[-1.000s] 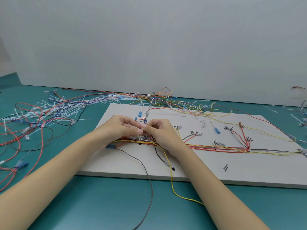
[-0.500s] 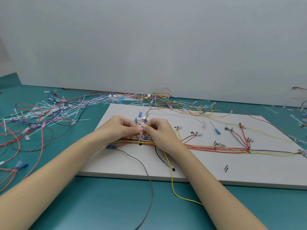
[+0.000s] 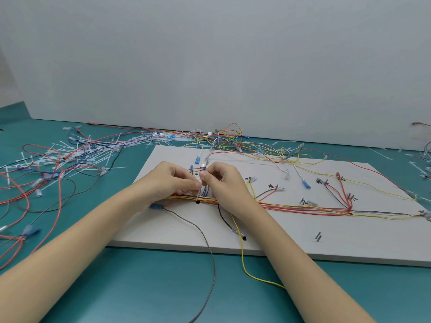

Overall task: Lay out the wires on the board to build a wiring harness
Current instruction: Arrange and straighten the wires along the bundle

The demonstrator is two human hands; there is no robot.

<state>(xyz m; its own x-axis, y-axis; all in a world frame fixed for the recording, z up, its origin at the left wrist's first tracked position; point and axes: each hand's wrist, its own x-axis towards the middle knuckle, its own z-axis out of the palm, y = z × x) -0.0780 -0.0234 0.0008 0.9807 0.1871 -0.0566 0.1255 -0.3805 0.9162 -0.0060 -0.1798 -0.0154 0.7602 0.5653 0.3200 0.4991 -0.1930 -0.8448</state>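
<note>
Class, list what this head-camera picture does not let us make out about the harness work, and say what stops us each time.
- What the left hand and right hand pinch: head view, fingertips cover it; a thin white strip shows below.
- Handwritten labels on the board: head view, too small.
- Grey wire end: head view, cut off at bottom edge.

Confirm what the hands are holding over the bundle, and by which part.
Both hands, left hand and right hand, pinch a thin white cable tie near its upper end, above the wire bundle on the board.
</note>
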